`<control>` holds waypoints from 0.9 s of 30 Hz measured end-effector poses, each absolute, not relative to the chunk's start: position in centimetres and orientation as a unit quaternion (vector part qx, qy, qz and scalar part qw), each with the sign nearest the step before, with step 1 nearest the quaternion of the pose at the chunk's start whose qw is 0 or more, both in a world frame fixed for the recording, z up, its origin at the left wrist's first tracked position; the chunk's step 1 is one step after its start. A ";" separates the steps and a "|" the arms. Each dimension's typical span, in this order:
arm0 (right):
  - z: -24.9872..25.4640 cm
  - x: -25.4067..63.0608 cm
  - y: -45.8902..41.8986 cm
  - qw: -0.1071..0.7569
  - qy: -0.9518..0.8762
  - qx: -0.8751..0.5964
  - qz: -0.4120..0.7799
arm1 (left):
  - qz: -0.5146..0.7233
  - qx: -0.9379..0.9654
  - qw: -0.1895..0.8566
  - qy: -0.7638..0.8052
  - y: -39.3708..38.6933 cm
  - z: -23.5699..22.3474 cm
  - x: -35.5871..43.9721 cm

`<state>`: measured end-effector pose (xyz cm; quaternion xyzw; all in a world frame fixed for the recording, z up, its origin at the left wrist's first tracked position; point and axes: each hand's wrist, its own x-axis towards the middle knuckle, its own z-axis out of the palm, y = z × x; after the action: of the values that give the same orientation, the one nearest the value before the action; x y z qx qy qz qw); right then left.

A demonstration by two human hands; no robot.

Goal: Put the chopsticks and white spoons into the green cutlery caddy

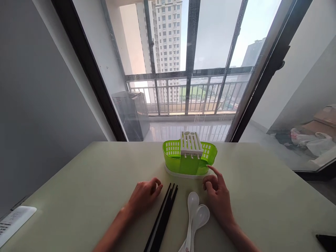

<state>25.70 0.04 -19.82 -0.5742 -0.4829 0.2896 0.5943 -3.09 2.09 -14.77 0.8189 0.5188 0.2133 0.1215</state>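
Loosely curled, my left hand (146, 192) rests on the table just left of a bundle of black chopsticks (165, 217), with nothing visible in it. My right hand (217, 194) has its index finger stretched toward the lower right of a green cutlery basket (189, 164), its other fingers bent and holding nothing. Whether that fingertip touches the basket I cannot tell. A white slatted rack (191, 144) with small hooks tops the basket's middle. Between my hands, beside the chopsticks, lie white spoons (201, 216), bowls pointing away from me and handles cut off by the lower edge.
The pale table (110, 175) reaches to a glass sliding door at the back. A white object (17, 224) sits at the far left edge, and a dark object (327, 242) at the lower right. Beyond the glass are a grey cabinet (132, 115) and bags (315, 141).
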 end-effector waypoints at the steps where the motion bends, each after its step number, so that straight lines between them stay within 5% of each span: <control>1: -19.8 25.8 0.0 0.591 -0.485 -0.576 0.290 | 0.201 0.823 0.129 0.515 1.8 -14.9 -3.3; 27: -19.5 25.8 -1.2 0.619 -0.430 -0.593 0.284 | 0.194 0.878 0.152 0.410 -2.0 -15.4 -4.3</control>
<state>25.82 -1.18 -19.53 -0.5934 -0.4296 0.2839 0.6187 -4.30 -1.98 -15.41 0.8778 0.4103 0.1944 0.1525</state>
